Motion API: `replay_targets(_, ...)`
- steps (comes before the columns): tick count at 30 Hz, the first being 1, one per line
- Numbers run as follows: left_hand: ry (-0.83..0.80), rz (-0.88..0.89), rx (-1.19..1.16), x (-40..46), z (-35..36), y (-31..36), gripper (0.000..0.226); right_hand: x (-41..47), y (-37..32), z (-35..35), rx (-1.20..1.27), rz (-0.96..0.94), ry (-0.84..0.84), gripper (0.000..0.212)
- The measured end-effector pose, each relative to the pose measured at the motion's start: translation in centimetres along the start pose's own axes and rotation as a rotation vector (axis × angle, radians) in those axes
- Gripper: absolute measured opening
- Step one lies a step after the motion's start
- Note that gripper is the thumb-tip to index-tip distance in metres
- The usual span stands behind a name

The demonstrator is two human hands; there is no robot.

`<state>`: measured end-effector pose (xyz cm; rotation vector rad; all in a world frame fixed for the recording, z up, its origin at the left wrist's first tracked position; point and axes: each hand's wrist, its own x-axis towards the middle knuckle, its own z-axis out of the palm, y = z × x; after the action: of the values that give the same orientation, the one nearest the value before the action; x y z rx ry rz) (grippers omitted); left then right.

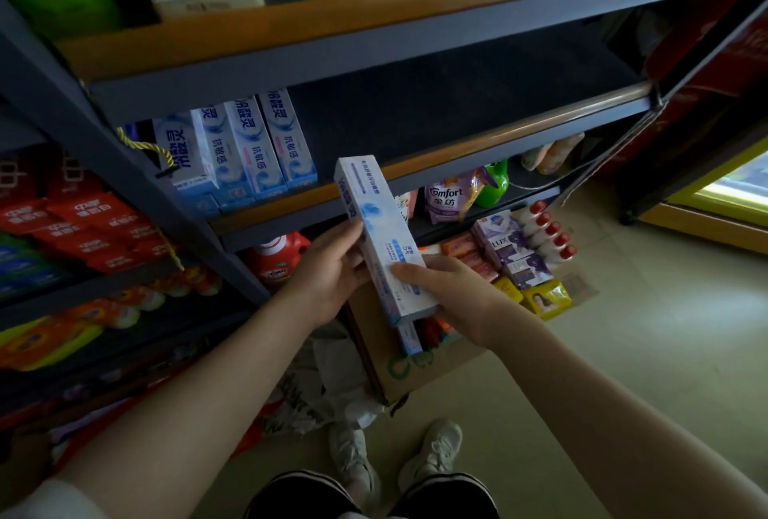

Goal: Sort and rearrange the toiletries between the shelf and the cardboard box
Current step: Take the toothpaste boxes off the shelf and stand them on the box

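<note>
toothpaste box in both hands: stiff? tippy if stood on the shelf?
The toothpaste box probably stays stiff: its edges look straight while the left hand and right hand hold it near the lower end. Likely light, since the grip looks loose. Stood on end it could tip, being long and narrow; the boxes on the shelf lean together in a row.

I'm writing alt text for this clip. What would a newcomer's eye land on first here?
First the long white-and-blue toothpaste box, held by both hands, left hand and right hand, in front of the shelf. Next, matching toothpaste boxes standing at the shelf's left, and the cardboard box on the floor below.
</note>
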<state>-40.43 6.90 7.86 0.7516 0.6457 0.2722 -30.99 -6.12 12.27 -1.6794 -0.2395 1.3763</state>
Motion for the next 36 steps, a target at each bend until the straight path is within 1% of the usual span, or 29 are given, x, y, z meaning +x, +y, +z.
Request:
replay_targets(2, 0.083, 0.018, 0.058, 0.1, 0.2, 0.3, 0.021, 0.1, 0.0, 0.0, -0.223, -0.109, 0.035, 0.007)
replay_targets(4, 0.099, 0.063, 0.143, 0.1, 0.2, 0.7, 0.013, 0.2, 0.1, 0.0, -0.415, -0.183, 0.044, 0.009)
replay_targets(5, 0.069, 0.096, 0.200, 0.0, 0.2, 0.9, 0.015, 0.5, 0.3, -0.2, -0.522, -0.205, 0.070, 0.016)
replay_targets(7, -0.027, 0.182, 0.366, -0.3, -0.1, 1.2, 0.030, 1.2, 1.0, -0.6, -0.719, -0.237, 0.171, 0.034)
replay_targets(8, -0.069, 0.227, 0.484, -0.5, -0.4, 1.2, 0.038, 1.5, 1.3, -0.8, -0.767, -0.257, 0.232, 0.039)
replay_targets(10, -0.151, 0.309, 0.719, -0.8, -0.7, 1.0, 0.046, 1.9, 1.8, -1.1, -0.791, -0.298, 0.314, 0.041)
replay_targets(11, -0.203, 0.343, 0.786, -1.0, -0.8, 0.8, 0.047, 2.0, 2.0, -1.1, -0.789, -0.317, 0.333, 0.040)
replay_targets(13, -0.296, 0.399, 0.789, -1.5, -0.7, 0.5, 0.044, 2.3, 2.7, -1.3, -0.780, -0.348, 0.359, 0.040)
replay_targets(15, -0.347, 0.411, 0.775, -1.9, -0.7, 0.6, 0.036, 2.3, 3.2, -1.4, -0.785, -0.388, 0.376, 0.041)
replay_targets(18, -0.348, 0.412, 0.812, -1.9, -1.5, 0.4, 0.033, 2.4, 3.5, -1.5, -0.790, -0.441, 0.332, 0.043)
replay_targets(20, -0.277, 0.330, 0.689, -1.7, -2.1, 0.1, 0.038, 2.0, 3.1, -1.9, -0.824, -0.474, 0.235, 0.045)
replay_targets(21, -0.242, 0.258, 0.548, -1.9, -2.3, 0.1, 0.041, 1.6, 2.7, -2.0, -0.826, -0.490, 0.150, 0.046)
replay_targets(22, -0.232, 0.178, 0.369, -1.9, -2.7, 0.0, 0.047, 1.1, 2.3, -2.2, -0.795, -0.465, 0.057, 0.045)
replay_targets(24, -0.188, 0.032, 0.042, -1.4, -3.9, -0.8, 0.069, 0.0, 1.1, -2.5, -0.648, -0.344, -0.097, 0.030)
replay_targets(25, -0.162, -0.009, -0.059, -1.2, -4.3, -1.2, 0.076, -0.2, 0.7, -2.7, -0.533, -0.256, -0.145, 0.023)
replay_targets(26, -0.146, -0.035, -0.124, -1.0, -4.5, -1.6, 0.078, -0.2, 0.6, -3.0, -0.433, -0.174, -0.162, 0.022)
replay_targets(27, -0.141, -0.047, -0.166, -0.8, -4.5, -2.0, 0.077, 0.0, 0.4, -3.0, -0.405, -0.141, -0.190, 0.023)
replay_targets(29, -0.124, -0.080, -0.211, -0.2, -4.1, -2.8, 0.071, 0.4, 0.6, -3.0, -0.432, -0.103, -0.231, 0.025)
replay_targets(31, -0.091, -0.114, -0.173, 0.4, -3.4, -3.6, 0.057, 1.0, 1.3, -3.1, -0.399, -0.044, -0.221, 0.021)
replay_targets(32, -0.048, -0.149, -0.133, 0.7, -3.0, -4.0, 0.050, 1.3, 1.5, -3.2, -0.370, -0.008, -0.194, 0.019)
replay_targets(34, 0.058, -0.251, -0.057, 1.1, -2.0, -5.0, 0.038, 2.4, 2.4, -3.4, -0.296, 0.078, -0.143, 0.023)
replay_targets(36, 0.151, -0.384, 0.010, 1.4, -1.0, -6.4, 0.034, 3.5, 3.4, -3.5, -0.201, 0.175, -0.108, 0.029)
